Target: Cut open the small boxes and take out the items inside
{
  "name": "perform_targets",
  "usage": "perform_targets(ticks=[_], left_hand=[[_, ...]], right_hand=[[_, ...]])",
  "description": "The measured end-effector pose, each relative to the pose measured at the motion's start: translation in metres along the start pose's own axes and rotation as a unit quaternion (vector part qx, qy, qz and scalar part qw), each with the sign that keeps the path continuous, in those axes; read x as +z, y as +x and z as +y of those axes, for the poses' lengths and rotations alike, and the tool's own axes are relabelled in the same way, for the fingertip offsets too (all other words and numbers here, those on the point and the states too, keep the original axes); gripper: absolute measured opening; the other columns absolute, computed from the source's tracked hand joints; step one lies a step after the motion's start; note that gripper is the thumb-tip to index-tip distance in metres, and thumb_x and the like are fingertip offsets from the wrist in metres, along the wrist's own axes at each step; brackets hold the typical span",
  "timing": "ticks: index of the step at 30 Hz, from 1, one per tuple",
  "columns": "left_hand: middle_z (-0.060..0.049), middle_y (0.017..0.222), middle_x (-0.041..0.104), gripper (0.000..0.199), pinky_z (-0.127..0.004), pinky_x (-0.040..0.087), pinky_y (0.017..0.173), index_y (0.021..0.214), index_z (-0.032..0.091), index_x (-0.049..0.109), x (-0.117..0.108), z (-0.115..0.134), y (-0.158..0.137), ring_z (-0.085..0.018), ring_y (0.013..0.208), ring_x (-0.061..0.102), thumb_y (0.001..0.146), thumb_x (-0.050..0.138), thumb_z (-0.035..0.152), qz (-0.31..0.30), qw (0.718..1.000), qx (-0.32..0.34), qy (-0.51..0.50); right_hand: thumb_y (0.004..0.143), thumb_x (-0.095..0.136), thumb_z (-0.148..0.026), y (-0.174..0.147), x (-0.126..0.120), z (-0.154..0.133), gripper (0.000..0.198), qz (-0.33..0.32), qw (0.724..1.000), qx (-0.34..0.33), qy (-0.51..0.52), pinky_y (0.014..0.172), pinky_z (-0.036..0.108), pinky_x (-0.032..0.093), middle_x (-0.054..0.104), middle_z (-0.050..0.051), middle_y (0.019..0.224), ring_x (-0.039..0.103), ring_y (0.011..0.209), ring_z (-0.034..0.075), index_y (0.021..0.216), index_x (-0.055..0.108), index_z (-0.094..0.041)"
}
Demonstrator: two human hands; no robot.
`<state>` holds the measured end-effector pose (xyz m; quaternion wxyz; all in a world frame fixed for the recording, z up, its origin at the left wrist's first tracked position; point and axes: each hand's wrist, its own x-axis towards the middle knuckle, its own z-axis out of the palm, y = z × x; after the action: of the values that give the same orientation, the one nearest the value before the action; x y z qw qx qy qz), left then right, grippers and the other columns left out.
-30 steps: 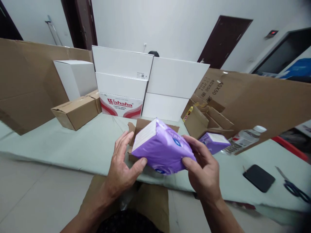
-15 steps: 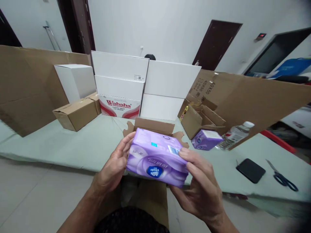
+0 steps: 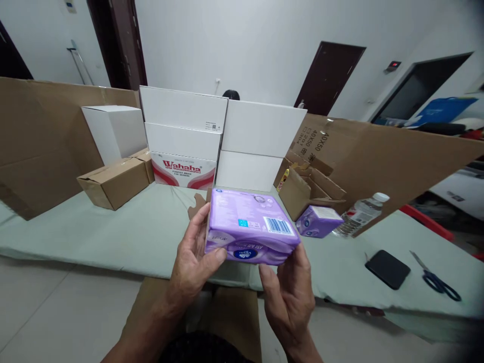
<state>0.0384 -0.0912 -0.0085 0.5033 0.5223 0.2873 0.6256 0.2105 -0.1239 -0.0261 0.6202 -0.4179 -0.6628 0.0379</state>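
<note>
Between my hands is a purple pack of tissues (image 3: 245, 217), its barcode side tilted up and its blue logo facing me. My left hand (image 3: 196, 257) grips the left end, thumb on the front face and fingers along the side. At the lower right corner, my right hand (image 3: 289, 287) supports the pack, its fingers partly hidden beneath and behind it. An open cardboard box is mostly hidden behind the pack; one brown flap (image 3: 196, 204) shows at the left.
On the green-covered table (image 3: 143, 242) stand a closed brown box (image 3: 113, 184), a second purple tissue pack (image 3: 319, 222), an open carton (image 3: 302, 189) and a water bottle (image 3: 359, 214). Scissors (image 3: 434, 280) and a black flat item (image 3: 389, 268) lie right. White Wahaba-style panels (image 3: 185, 136) rise behind.
The tissue pack has tipped so its barcode side shows more. My right hand has shifted from the pack's right side to below its lower right corner.
</note>
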Motion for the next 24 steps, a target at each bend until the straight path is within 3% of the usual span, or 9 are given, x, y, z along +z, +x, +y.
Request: perform_targets(ticks=[6, 10, 17, 24], left_hand=[[-0.01, 0.153, 0.06, 0.069, -0.045, 0.046, 0.12, 0.158, 0.025, 0.044, 0.01, -0.01, 0.001, -0.03, 0.141, 0.056, 0.097, 0.062, 0.051, 0.05, 0.998, 0.039, 0.03], [-0.009, 0.157, 0.055, 0.066, -0.046, 0.042, 0.123, 0.158, 0.028, 0.045, 0.013, -0.01, -0.007, -0.031, 0.145, 0.051, 0.097, 0.065, 0.043, 0.058, 0.997, 0.046, 0.032], [-0.01, 0.156, 0.056, 0.057, -0.047, 0.046, 0.12, 0.154, 0.026, 0.052, 0.01, -0.011, -0.017, -0.032, 0.143, 0.054, 0.099, 0.062, 0.037, 0.08, 0.99, 0.067, 0.09], [-0.009, 0.151, 0.061, 0.055, -0.047, 0.048, 0.119, 0.153, 0.028, 0.053, 0.009, -0.012, -0.013, -0.031, 0.142, 0.056, 0.099, 0.062, 0.037, 0.087, 0.989, 0.074, 0.091]], right_hand=[[0.101, 0.053, -0.023, 0.008, 0.013, 0.002, 0.07, 0.048, 0.999, 0.01, -0.024, 0.122, 0.065, 0.037, 0.04, 0.009, 0.167, 0.039, 0.153, 0.034, 0.165, 0.028, -0.033], [0.103, 0.049, -0.022, 0.009, 0.016, -0.001, 0.066, 0.077, 0.996, 0.039, -0.024, 0.125, 0.07, 0.024, 0.038, 0.007, 0.169, 0.031, 0.157, 0.034, 0.165, 0.029, -0.032], [0.104, 0.05, -0.024, 0.01, 0.022, -0.007, 0.059, 0.114, 0.992, 0.061, 0.007, 0.125, 0.074, 0.019, 0.042, 0.008, 0.166, 0.032, 0.156, 0.037, 0.162, 0.039, -0.029], [0.103, 0.052, -0.021, 0.014, 0.023, -0.007, 0.059, 0.121, 0.991, 0.049, 0.02, 0.125, 0.073, 0.019, 0.044, 0.004, 0.165, 0.036, 0.154, 0.036, 0.16, 0.042, -0.036]])
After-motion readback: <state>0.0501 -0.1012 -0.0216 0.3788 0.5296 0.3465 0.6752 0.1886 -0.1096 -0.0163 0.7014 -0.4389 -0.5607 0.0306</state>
